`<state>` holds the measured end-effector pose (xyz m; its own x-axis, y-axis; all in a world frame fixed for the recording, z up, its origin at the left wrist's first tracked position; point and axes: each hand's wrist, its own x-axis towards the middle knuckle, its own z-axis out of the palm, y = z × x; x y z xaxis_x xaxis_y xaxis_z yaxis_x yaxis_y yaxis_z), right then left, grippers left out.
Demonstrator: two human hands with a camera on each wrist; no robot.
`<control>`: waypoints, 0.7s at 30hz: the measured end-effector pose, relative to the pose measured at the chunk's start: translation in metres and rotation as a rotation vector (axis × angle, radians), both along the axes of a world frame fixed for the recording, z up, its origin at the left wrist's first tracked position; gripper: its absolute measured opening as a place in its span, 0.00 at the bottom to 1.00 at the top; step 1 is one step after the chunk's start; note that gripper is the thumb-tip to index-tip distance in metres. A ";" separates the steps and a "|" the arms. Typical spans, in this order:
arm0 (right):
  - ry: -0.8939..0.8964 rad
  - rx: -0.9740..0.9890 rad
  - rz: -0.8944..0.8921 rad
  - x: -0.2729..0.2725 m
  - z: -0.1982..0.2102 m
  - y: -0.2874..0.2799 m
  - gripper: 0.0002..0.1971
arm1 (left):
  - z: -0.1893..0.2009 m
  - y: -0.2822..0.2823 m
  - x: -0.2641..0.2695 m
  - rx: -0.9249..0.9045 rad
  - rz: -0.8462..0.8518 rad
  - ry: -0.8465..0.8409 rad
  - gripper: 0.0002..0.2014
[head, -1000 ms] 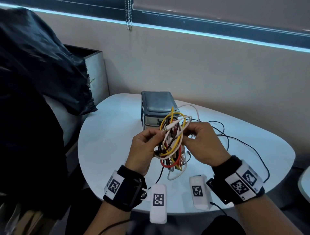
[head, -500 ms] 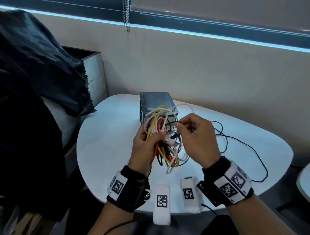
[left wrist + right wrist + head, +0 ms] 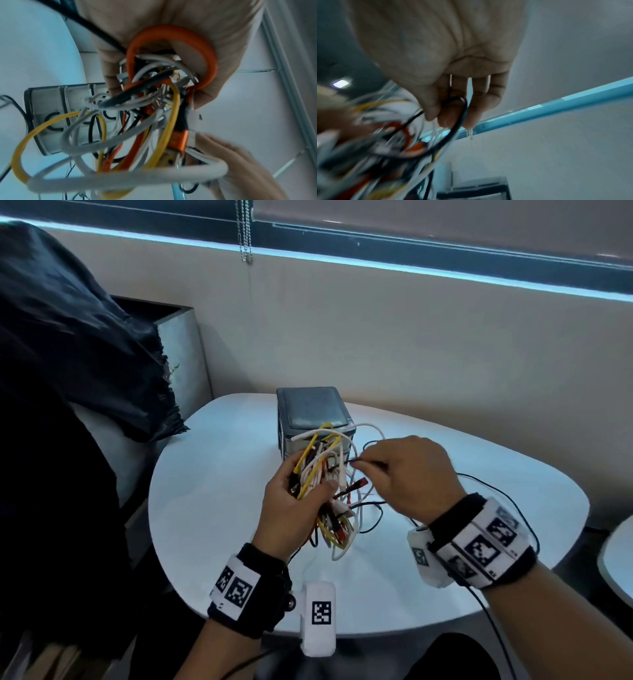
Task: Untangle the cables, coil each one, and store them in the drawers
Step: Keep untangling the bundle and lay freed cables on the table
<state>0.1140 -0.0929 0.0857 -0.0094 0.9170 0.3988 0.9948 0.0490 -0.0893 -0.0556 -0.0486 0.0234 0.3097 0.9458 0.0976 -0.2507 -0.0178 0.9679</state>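
A tangled bundle of cables (image 3: 325, 484), white, yellow, orange-red and black, hangs above the white table (image 3: 212, 508). My left hand (image 3: 291, 508) grips the bundle around its middle; the left wrist view shows the bundle of cables (image 3: 137, 121) spilling from my fist with an orange loop against the palm. My right hand (image 3: 407, 474) is just right of the bundle and pinches a thin black cable (image 3: 368, 463) between thumb and fingers, clear in the right wrist view as a black cable (image 3: 460, 119). A small grey drawer unit (image 3: 310, 409) stands behind the bundle, its front mostly hidden.
More black cable (image 3: 493, 487) trails over the table to the right, behind my right wrist. A dark bag (image 3: 68, 344) and a grey bin (image 3: 181, 354) stand at the left. A wall rises right behind the table. Another table's edge (image 3: 616, 563) shows at far right.
My left hand has turned the bundle and taken it into a fuller grip. My right hand has let go of the white strands and now pinches a black cable, pulling it rightward.
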 end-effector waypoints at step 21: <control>0.028 0.288 0.110 -0.022 -0.026 0.008 0.25 | -0.011 0.015 -0.010 -0.031 0.032 0.036 0.19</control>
<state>0.0917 -0.0852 0.0601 -0.0879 0.7600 0.6439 0.9794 0.1837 -0.0832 -0.0659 -0.0338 0.0124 0.2817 0.9578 0.0572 -0.2157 0.0051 0.9765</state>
